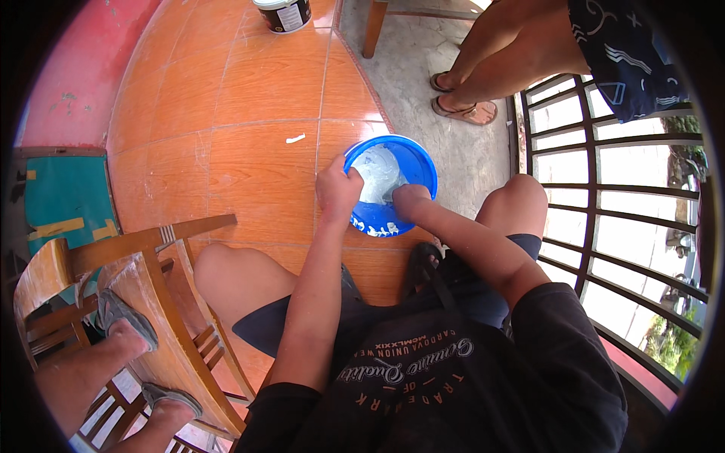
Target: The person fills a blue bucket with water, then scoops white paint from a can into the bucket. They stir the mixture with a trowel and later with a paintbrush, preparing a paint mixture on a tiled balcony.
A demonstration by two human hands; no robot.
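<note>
Between my knees is a round blue basin (pixel 421 162) with a whitish, wet-looking mass (pixel 377 172) inside; I cannot make out whether it is paste or cloudy liquid. My left hand (pixel 337 189) is closed round the basin's left rim, with the thumb over the edge. Inside the basin, toward its right side, my right hand (pixel 411 202) reaches down next to the whitish mass. Its fingers are hidden from view, so what they hold, if anything, does not show. White smears mark the basin's near wall.
A black-and-white tub (pixel 283 15) stands on the orange tiles (pixel 257 166). A white scrap (pixel 295 139) lies nearer. At left, a person's sandalled feet (pixel 128 332) rest on a wooden chair (pixel 174 332). Another person's legs (pixel 513 53) stand beside the barred railing (pixel 589 166).
</note>
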